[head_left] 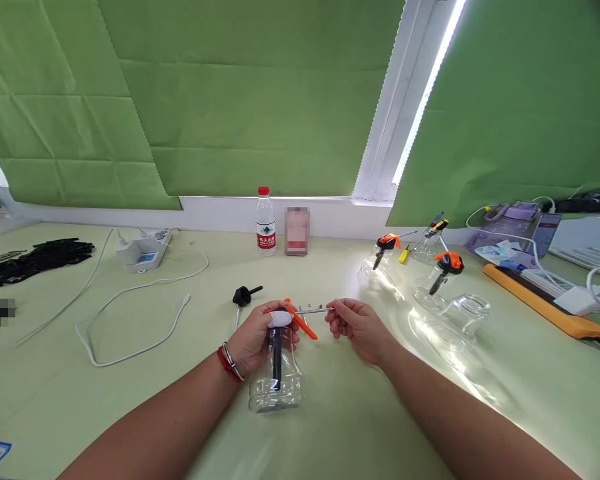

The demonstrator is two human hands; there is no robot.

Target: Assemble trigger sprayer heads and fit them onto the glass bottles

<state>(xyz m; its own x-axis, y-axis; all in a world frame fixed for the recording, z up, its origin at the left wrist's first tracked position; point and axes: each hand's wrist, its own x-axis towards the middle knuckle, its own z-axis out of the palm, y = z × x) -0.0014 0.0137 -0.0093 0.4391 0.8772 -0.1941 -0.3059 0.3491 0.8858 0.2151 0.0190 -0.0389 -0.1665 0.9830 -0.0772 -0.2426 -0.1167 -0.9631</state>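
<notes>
My left hand (257, 337) is wrapped round the neck of a clear plastic spray bottle (276, 383) that lies tilted on the green table. The bottle has a black pump stem and an orange trigger (300, 320). A white bandage covers one finger of that hand. My right hand (355, 327) is closed in a pinch on a thin metal nozzle rod (314, 311) that sticks out of the sprayer head toward the right. A loose black sprayer part (243, 295) lies just beyond my left hand.
Further spray bottles with orange triggers (443, 277) and an empty clear bottle (460, 320) stand at the right. A water bottle (265, 222) stands by the wall. A white charger and cable (143, 253) lie at left, black parts (35, 257) at far left, and an orange-edged board (540, 297) at far right.
</notes>
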